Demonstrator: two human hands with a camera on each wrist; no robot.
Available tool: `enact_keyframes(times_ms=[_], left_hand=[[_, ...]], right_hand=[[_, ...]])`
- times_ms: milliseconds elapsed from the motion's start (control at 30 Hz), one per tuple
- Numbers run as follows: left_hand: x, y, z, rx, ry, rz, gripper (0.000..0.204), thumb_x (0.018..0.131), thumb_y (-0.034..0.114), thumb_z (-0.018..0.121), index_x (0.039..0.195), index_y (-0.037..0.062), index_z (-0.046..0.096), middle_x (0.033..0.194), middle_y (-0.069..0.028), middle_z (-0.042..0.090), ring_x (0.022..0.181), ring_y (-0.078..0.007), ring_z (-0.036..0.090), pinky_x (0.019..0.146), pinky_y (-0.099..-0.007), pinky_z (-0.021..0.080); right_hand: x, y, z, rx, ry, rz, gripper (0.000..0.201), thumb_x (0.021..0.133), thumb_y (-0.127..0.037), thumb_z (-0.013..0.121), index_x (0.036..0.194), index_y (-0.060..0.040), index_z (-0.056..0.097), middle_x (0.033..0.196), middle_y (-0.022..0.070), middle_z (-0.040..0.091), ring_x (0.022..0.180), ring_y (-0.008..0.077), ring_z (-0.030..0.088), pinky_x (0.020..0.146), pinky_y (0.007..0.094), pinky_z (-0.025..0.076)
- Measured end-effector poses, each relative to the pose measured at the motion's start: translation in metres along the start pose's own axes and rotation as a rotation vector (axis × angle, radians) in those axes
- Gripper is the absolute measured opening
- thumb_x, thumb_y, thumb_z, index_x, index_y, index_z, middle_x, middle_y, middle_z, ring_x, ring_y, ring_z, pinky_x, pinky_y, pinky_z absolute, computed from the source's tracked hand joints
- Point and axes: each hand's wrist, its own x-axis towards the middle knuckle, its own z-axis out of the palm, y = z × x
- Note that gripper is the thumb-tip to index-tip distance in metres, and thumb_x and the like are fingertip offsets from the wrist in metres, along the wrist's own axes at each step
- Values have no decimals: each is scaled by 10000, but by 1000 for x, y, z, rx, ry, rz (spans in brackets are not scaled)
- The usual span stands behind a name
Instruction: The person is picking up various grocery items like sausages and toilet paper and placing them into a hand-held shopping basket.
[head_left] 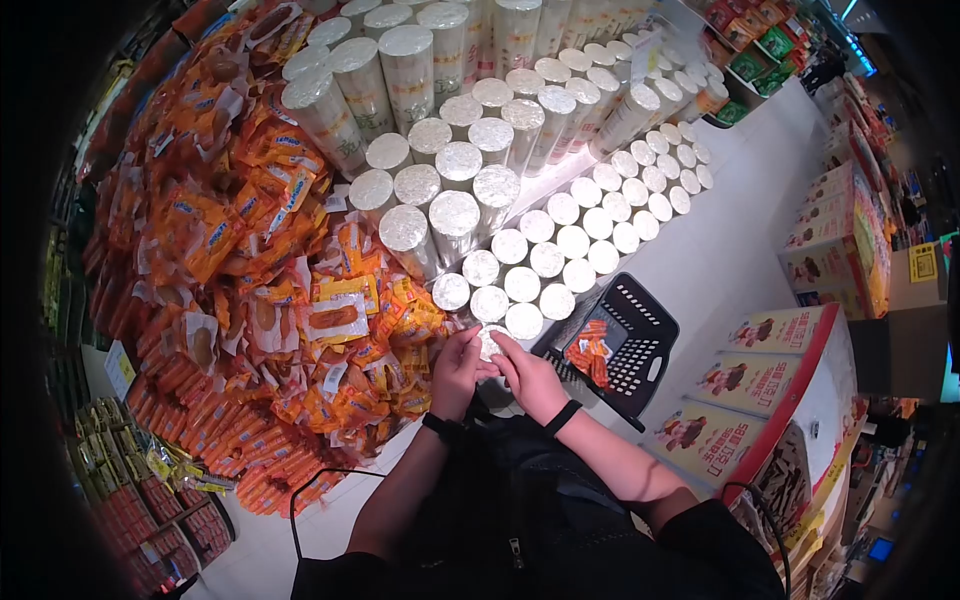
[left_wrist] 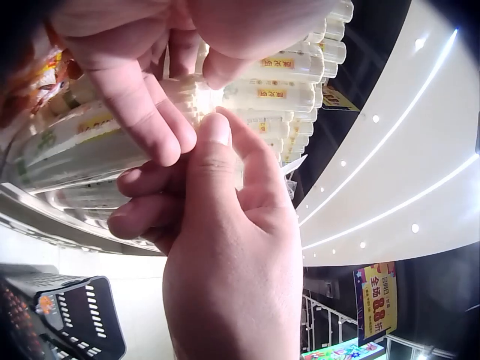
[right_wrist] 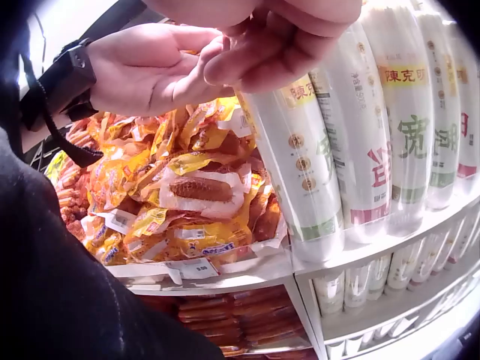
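Observation:
Both hands meet at the gathered clear end of a cylindrical noodle pack [head_left: 491, 343] at the near corner of the display. The left hand [head_left: 456, 376] pinches the wrapper between thumb and forefinger; in the left wrist view this left hand [left_wrist: 232, 232] has its other fingers curled below. From the opposite side the right hand [head_left: 535, 383] pinches the same end, its fingertips close to the left thumb. In the right wrist view the right hand [right_wrist: 292, 45] covers the top of the upright white pack [right_wrist: 300, 169], hiding the exact fingertip contact.
Orange snack packs [head_left: 210, 230] are heaped left of the noodle packs. More noodle packs [head_left: 458, 215] stand in rows ahead. A black basket [head_left: 655, 345] holding orange packs is right of the hands, near printed cartons [head_left: 715, 430]. A shelf edge [right_wrist: 360, 262] runs below the packs.

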Motion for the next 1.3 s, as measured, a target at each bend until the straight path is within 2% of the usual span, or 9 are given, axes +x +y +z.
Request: enact_keyframes(times_ms=[100,233,333,367,400,567,900,1233,1300], left_hand=[[2,0,-1,15,-16,31,380,1151,213,581,1457,-12,573,1119,-122,694,815,-148,743,751,-297,651],[5,-2,1,43,11,60,350,1152,179,575,1437,-23,574,1133,-141,692,815,-161,751,749,-297,661],[7,-8,-5,-5,-11,23,365,1156,194,579,1447,-25,562,1124,-134,688,798,-149,749,740,-290,660],[7,-5,-3,-7,-3,7,373,1155,200,583,1454,-22,558,1122,-130,686,795,-146,747,737,-288,658],[6,-1,-1,-7,-1,-6,382,1155,205,586,1462,-19,555,1121,-125,684,792,-143,745,734,-286,657],[-4,-3,2,-60,-50,28,503,1097,111,666,1533,-48,474,1256,-157,679,1023,-174,751,854,-310,672],[2,-10,-5,-61,-55,80,491,1085,62,656,1532,-29,477,1294,-163,661,996,-160,733,838,-303,667],[-2,-12,-9,-54,-97,43,561,1076,77,680,1573,-11,435,1206,-139,704,969,-155,743,849,-281,626],[-3,-10,-11,-10,-121,40,572,1070,27,667,1581,-25,415,1318,-157,657,1043,-172,733,903,-312,639]], right_hand=[[-1,0,-1,13,7,-38,444,1093,-183,666,1530,-134,604,855,209,729,713,363,728,662,434,573],[4,-6,-4,33,-44,35,458,1077,-146,676,1529,-129,603,923,265,741,863,438,752,720,478,587],[8,-11,-5,33,-41,39,418,1090,-153,657,1505,-112,618,868,230,732,779,407,744,678,464,572],[8,-10,-2,20,-29,30,397,1103,-151,639,1498,-105,629,807,165,715,664,275,717,643,380,554],[6,-9,0,-1,-39,42,417,1102,-142,648,1510,-80,591,785,137,713,648,238,711,629,367,552],[-4,2,14,25,47,109,433,1096,-107,667,1481,-58,477,769,109,703,657,195,708,605,341,544],[-12,-7,23,153,103,48,448,1092,-117,667,1466,-10,446,927,182,736,806,283,754,722,384,591],[-28,-18,7,-182,70,-79,415,1043,-22,688,1456,-20,655,1103,209,783,978,303,794,856,381,622],[-28,-20,7,-171,36,-72,436,1032,0,685,1466,-21,653,1134,217,782,1011,315,794,873,388,622]])
